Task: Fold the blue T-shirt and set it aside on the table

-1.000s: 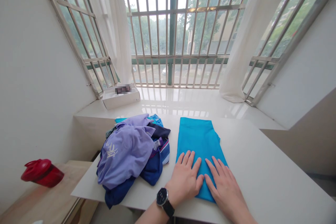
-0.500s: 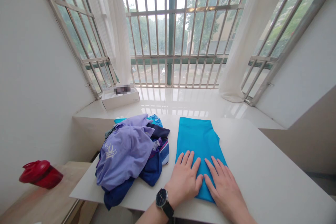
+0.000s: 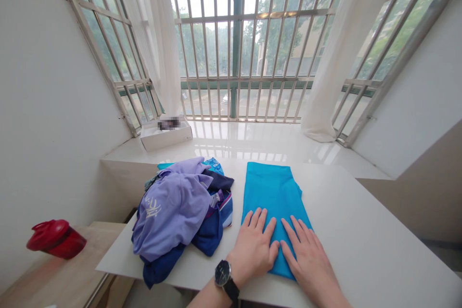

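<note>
My left hand (image 3: 252, 248) lies flat with spread fingers on a folded turquoise garment (image 3: 270, 197), pressing its lower part. Beside it, my right hand (image 3: 306, 264) rests flat on the same cloth, near its right edge. The garment lies on a white table (image 3: 361, 231). To the left of my left hand sits a heap of clothes (image 3: 176, 211), with a lilac printed shirt (image 3: 166, 211) on top of navy and blue pieces. Neither hand touches the heap. A black wristwatch (image 3: 223, 273) is on my left wrist.
A red lidded bottle (image 3: 56, 238) lies on its side on a wooden cabinet (image 3: 65, 269) at the lower left. Behind the table runs a glossy white windowsill (image 3: 245, 137) holding a white box (image 3: 166, 135). Barred windows and white curtains stand beyond it.
My hands stay flat on the turquoise garment. The view has shifted slightly, and no object has visibly moved.
</note>
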A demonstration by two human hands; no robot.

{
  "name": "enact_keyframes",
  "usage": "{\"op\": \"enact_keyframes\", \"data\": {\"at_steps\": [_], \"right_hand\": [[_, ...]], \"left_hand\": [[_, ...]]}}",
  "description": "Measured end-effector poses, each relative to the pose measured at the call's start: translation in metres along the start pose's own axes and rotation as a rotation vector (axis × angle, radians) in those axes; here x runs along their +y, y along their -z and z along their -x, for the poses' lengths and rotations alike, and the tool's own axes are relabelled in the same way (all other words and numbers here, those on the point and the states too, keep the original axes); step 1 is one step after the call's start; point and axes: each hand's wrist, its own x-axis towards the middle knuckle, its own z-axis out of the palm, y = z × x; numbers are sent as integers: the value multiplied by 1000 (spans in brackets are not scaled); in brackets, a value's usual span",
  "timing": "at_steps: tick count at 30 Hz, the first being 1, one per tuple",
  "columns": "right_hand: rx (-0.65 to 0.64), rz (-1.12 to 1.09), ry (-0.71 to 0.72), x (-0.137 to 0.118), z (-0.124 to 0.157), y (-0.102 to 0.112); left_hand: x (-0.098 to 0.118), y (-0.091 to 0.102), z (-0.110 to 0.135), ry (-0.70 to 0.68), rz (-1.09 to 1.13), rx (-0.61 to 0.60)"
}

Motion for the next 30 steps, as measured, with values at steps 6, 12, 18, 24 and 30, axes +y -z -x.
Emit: {"op": "enact_keyframes", "data": {"at_steps": [6,12,18,24,30], "right_hand": [[-2,-1,-1,1,-1,-2],[4,-13,-3,0,0,-2],[9,-11,20,1,0,-1],[13,-12,72,1,3,1],[4,-22,53,-1,2,2]], "left_hand": [[0,1,0,2,11,-8],[-1,-1,0,-1,-25,7],[-1,-1,0,-3,-22,11],[0,0,0,6,-1,-10],[1,0,1,12,19,-18]]}}
